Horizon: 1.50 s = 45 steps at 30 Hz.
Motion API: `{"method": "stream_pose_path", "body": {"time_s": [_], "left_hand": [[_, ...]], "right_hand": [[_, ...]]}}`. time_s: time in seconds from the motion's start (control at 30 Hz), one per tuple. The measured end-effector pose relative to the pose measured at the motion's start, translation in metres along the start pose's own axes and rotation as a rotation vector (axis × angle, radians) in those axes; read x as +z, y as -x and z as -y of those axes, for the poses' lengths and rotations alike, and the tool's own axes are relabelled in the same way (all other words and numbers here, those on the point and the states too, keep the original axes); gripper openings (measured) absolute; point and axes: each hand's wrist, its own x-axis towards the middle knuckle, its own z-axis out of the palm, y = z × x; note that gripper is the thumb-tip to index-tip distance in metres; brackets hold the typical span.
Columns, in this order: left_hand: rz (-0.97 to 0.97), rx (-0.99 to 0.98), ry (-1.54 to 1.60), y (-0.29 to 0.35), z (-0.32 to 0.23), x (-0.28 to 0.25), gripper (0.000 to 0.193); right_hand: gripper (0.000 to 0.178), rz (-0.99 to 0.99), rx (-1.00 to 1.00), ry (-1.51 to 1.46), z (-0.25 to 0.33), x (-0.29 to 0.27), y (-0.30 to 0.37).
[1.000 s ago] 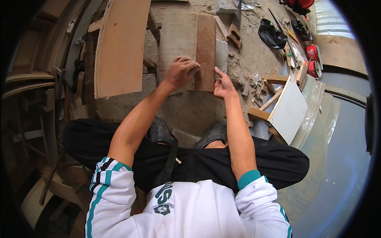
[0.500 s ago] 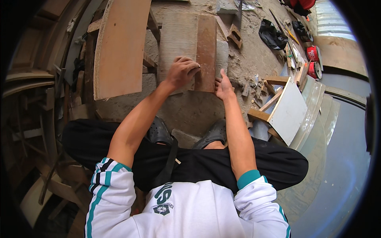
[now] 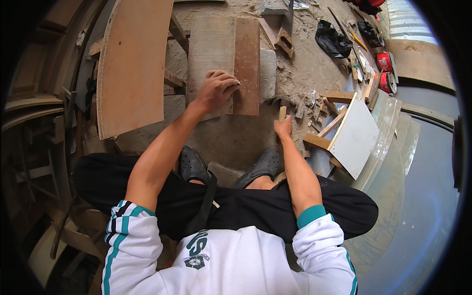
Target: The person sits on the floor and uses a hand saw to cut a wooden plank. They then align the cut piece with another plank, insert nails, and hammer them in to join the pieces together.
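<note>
My left hand [image 3: 214,92] is closed in a pinch above a brown wooden strip [image 3: 247,64]. A tiny bright speck shows at its fingertips, too small to name. The strip lies along the right side of a pale, ridged board [image 3: 211,44], flat in front of me. To the right of the boards, my right hand [image 3: 283,129] is wrapped round a light wooden handle [image 3: 282,113], its end pointing away from me. What the handle belongs to cannot be made out; a dark shape lies near its tip.
A large plywood panel [image 3: 135,64] rests on a wooden frame at the left. Beyond the boards lies a handsaw [image 3: 285,43]. On the right are a white panel with wooden legs [image 3: 355,135], wood scraps, a black plastic bag [image 3: 333,39] and red cans [image 3: 386,62].
My right hand has left the edge of the brown strip, moved right and nearer to me, and taken hold of the wooden handle. My left hand keeps its pinch over the strip.
</note>
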Motion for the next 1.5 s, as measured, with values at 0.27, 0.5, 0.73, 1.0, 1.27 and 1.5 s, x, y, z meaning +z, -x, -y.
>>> {"method": "stream_pose_path", "body": {"time_s": [0.27,0.5,0.73,1.0,1.27,1.5], "left_hand": [[-0.035,0.054,-0.027,0.003,-0.006,-0.005,0.011],[-0.058,0.062,-0.105,0.005,-0.012,-0.01,0.011],[-0.149,0.02,-0.121,0.012,-0.014,0.006,0.011],[-0.184,0.0,-0.108,0.018,-0.008,0.008,0.012],[-0.155,0.019,-0.119,0.013,-0.01,0.004,0.012],[-0.084,-0.013,-0.114,0.017,-0.007,0.007,0.013]], "right_hand": [[0.055,-0.002,0.03,-0.281,0.04,-0.067,0.021],[0.048,0.197,-0.265,-0.695,0.124,-0.129,0.113],[0.041,0.181,-0.344,-0.472,0.155,-0.091,0.154],[0.041,0.059,-0.445,-0.386,0.165,-0.09,0.163],[0.036,0.012,-0.517,-0.444,0.159,-0.087,0.162],[0.037,-0.018,-0.506,-0.423,0.171,-0.104,0.17]]}}
